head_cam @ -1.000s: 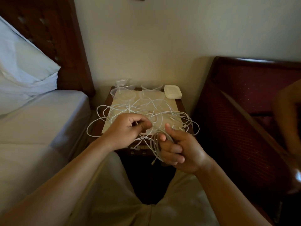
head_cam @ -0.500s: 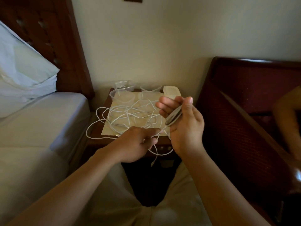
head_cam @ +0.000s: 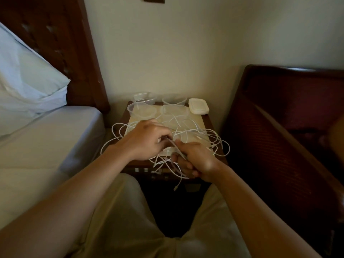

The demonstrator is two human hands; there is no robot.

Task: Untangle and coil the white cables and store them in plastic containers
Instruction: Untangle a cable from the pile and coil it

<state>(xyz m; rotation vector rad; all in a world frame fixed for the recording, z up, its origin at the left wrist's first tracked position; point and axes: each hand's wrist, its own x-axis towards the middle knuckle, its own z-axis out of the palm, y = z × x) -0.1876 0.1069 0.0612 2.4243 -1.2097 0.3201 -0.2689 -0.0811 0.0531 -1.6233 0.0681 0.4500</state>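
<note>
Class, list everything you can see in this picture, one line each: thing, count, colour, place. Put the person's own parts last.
white cables: a tangled heap, count unclear, white, on the bedside table, loops hanging over its front edge
plastic containers: about four, clear, at the table's back
lid stack: one, white, back right corner of the table
bedside table: one, dark wood, between bed and chair
pillow: one, pale blue, on the bed at left
chair: one, dark red, at right
left hand: pinches a cable strand above the heap
right hand: grips a bundle of cable at the table's front edge
</note>
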